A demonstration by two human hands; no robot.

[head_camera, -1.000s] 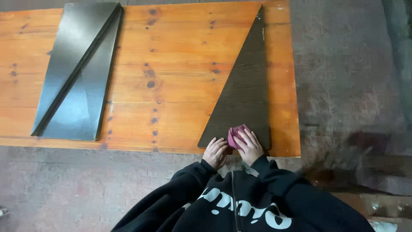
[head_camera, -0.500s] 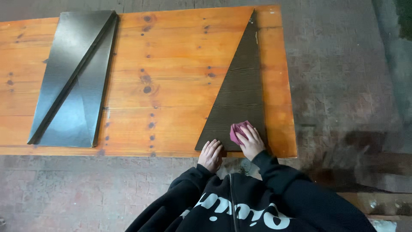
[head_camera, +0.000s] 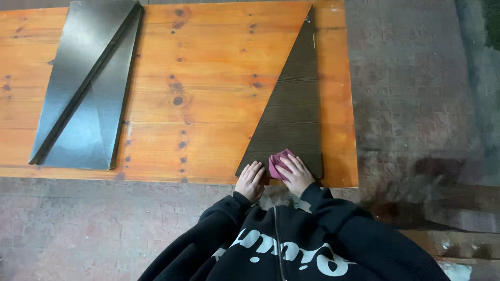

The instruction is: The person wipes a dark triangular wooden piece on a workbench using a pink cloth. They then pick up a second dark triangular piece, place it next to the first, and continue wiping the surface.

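A long wooden table [head_camera: 208, 78] of orange-stained pine planks, knots showing, stands on a grey brick-paved floor [head_camera: 416, 78]. Toward the table's right edge lies a dark brown triangular wooden panel [head_camera: 294, 109], flat on the boards, its sharp tip reaching up to the far edge and its broad base running along the near edge, close to the near right corner.

The person bends over that near edge in a black hooded sweatshirt [head_camera: 291, 244] with white lettering across the chest. Their right hand [head_camera: 296, 174] lies palm down on the base of the triangular panel, fingers spread and pressing a small pink-purple cloth [head_camera: 277, 162] flat against the dark wood; the cloth peeks out from under the fingers on the left side. It is a flat press with the fingers laid over the cloth.

Their left hand [head_camera: 250, 180] rests just beside it, open and holding nothing, fingers lying on the panel's near left point and the table's near edge.

Well apart, by the table's left end, lie grey metal triangular sheets [head_camera: 86, 88], set together edge to edge, reaching from the far edge almost to the near edge.
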